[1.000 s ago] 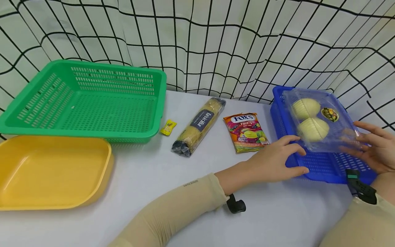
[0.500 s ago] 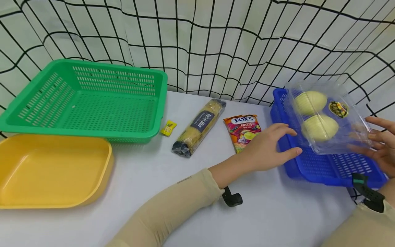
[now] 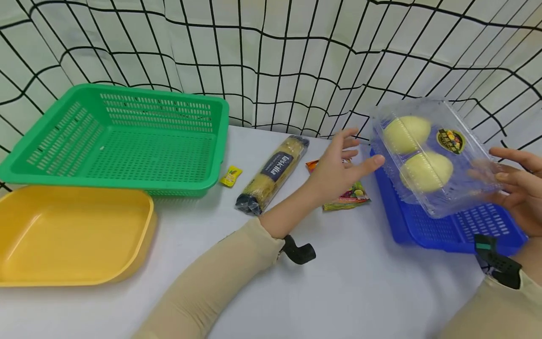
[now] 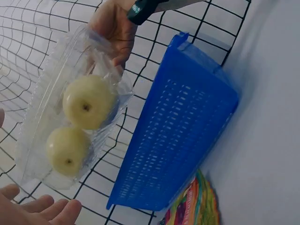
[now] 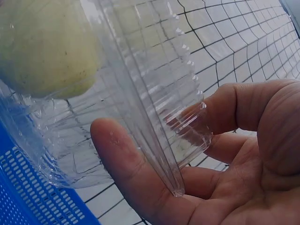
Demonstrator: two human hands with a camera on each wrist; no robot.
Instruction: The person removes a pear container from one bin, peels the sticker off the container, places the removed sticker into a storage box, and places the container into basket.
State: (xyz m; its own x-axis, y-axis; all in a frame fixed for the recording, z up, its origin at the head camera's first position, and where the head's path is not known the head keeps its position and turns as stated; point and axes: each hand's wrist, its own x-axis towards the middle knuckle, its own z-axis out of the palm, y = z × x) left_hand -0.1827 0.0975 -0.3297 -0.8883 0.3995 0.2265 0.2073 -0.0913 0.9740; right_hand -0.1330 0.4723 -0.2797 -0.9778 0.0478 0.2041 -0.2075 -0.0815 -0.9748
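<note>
A clear plastic clamshell box [image 3: 455,174] holds two pale yellow-green apples [image 4: 89,101] and bears a dark round sticker. My right hand [image 3: 518,186] grips the box by its right end, thumb on one side and fingers on the other, as the right wrist view [image 5: 225,154] shows. The box hangs tilted over the blue basket [image 3: 394,219]. To its left is my left hand [image 3: 336,169], fingers spread and apart from the box, holding nothing. Behind that hand a Fox's candy bag [image 3: 349,200] lies partly hidden on the table.
A pasta pack [image 3: 273,174] and a small yellow candy [image 3: 231,176] lie mid-table. On the left, a green basket [image 3: 161,183] overlaps the back edge of a yellow tray [image 3: 146,235]. Black wire mesh [image 3: 271,75] stands along the back and right.
The clamshell box has risen off the blue basket in my right hand, then shifted left slightly. My left hand has drawn back from the basket, leftward and up, over the candy bag.
</note>
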